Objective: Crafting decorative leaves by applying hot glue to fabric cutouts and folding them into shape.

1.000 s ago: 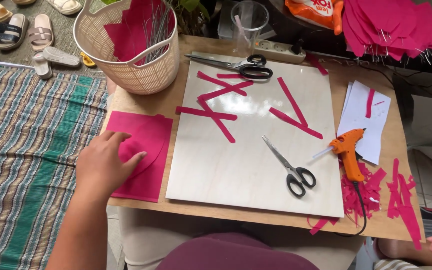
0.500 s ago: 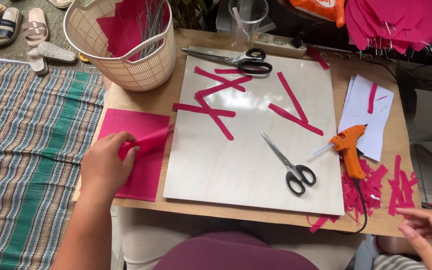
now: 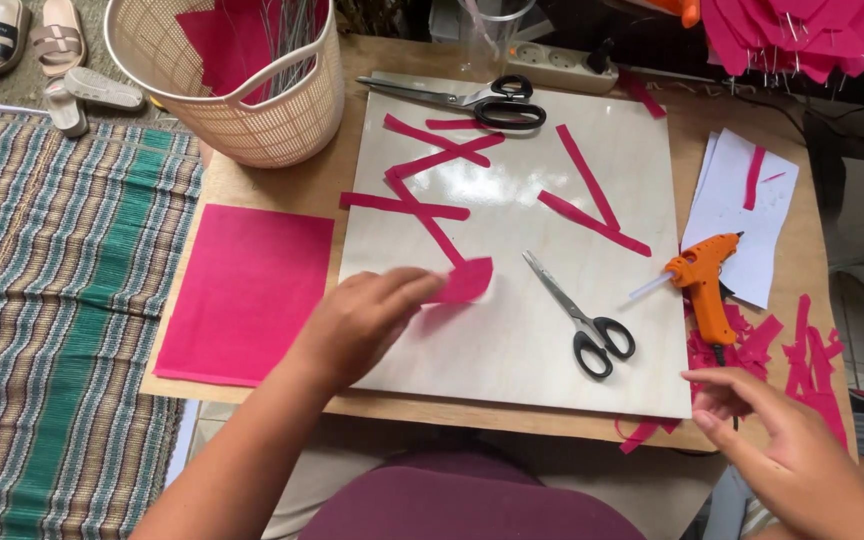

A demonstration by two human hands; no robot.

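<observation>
My left hand (image 3: 362, 320) pinches a small rounded pink paper piece (image 3: 467, 281) and holds it over the white board (image 3: 512, 330), near the board's front left. A stack of pink paper sheets (image 3: 242, 290) lies on the table to the left of that hand. My right hand (image 3: 787, 455) hovers with fingers spread at the table's front right corner, just below the orange glue gun (image 3: 704, 290) and holding nothing. Small black-handled scissors (image 3: 582, 318) lie on the board between the two hands.
Several pink paper strips (image 3: 432, 205) lie on the board. Large scissors (image 3: 472, 100) rest at the board's far edge. A beige basket (image 3: 242, 110) with pink paper stands at the back left. White paper (image 3: 742, 215) and pink scraps (image 3: 802, 360) are at right. A striped mat (image 3: 42, 300) covers the floor.
My left hand lifted a pink piece off the sheet stack and carried it right, over the board. My right hand came up into view at the front right corner.
</observation>
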